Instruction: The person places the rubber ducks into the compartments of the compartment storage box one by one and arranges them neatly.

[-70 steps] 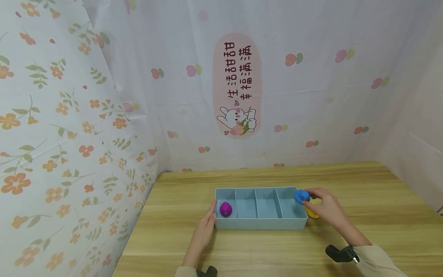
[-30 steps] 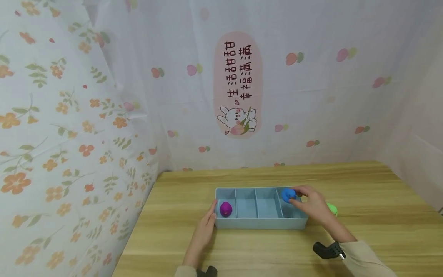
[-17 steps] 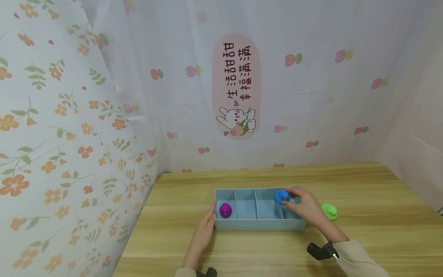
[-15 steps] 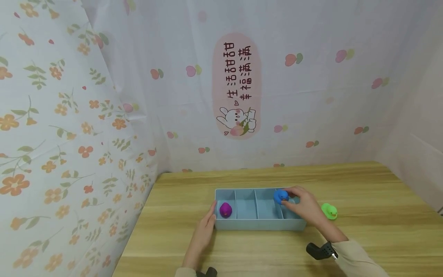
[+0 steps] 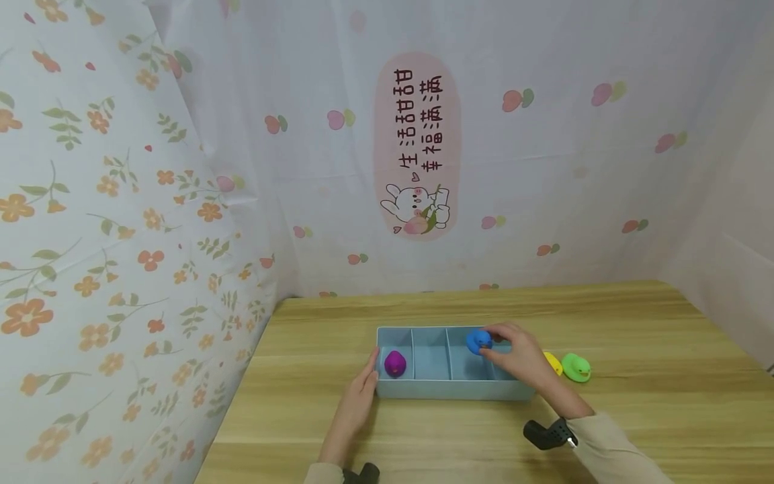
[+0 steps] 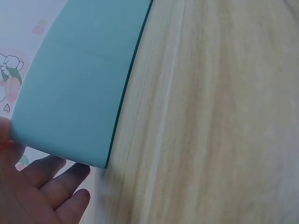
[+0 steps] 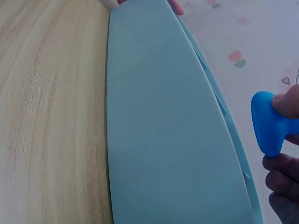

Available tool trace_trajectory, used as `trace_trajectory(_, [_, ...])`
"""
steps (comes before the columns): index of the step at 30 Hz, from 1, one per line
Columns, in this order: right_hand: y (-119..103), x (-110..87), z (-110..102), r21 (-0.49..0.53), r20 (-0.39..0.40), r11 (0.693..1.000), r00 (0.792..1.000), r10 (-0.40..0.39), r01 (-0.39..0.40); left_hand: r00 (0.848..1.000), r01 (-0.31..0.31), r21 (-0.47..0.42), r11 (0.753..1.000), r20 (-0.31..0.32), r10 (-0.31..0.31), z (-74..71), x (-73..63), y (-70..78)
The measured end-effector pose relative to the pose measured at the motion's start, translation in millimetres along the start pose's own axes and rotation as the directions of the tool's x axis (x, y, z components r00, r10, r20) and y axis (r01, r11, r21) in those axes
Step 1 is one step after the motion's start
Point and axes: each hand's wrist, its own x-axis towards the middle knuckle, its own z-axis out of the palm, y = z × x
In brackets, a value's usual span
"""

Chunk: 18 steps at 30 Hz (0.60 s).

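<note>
My right hand [image 5: 515, 349] pinches a blue rubber duck [image 5: 478, 341] between thumb and fingers, above the third compartment from the left of a light-blue divided box [image 5: 453, 390]. In the right wrist view the blue duck [image 7: 268, 123] is in the fingers beyond the box's rim. A purple rubber duck [image 5: 395, 364] sits in the leftmost compartment. With extended fingers my left hand [image 5: 357, 398] rests against the box's left end. In the left wrist view the left hand's fingertips touch the end wall of the box [image 6: 79, 84]. The right hand partly hides the rightmost compartment.
Right of the box a green rubber duck [image 5: 577, 368] lies on the wooden table [image 5: 423, 444]. Beside it is a yellow duck [image 5: 552, 363], partly hidden by the right hand. A printed cloth [image 5: 544, 181] hangs behind the table.
The right hand carries the blue duck leftward, from the box's right end to over the third compartment. The green duck and part of the yellow one have come into view. The left hand stays put.
</note>
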Motion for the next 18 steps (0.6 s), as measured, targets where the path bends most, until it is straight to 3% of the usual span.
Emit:
trace_trajectory(13, [-10.9,6.0,11.7,0.022,0.015,0.999,0.999,-0.047,0.047,1.0,0.011,0.005,1.0,0.001,-0.011,0.0,-0.5,0.8])
trace_trajectory(18, [-14.9,8.1,16.0,0.034,0.032,0.999,0.999,-0.029,0.028,1.0,0.016,0.002,1.0,0.003,-0.016,0.3,-0.6,1.0])
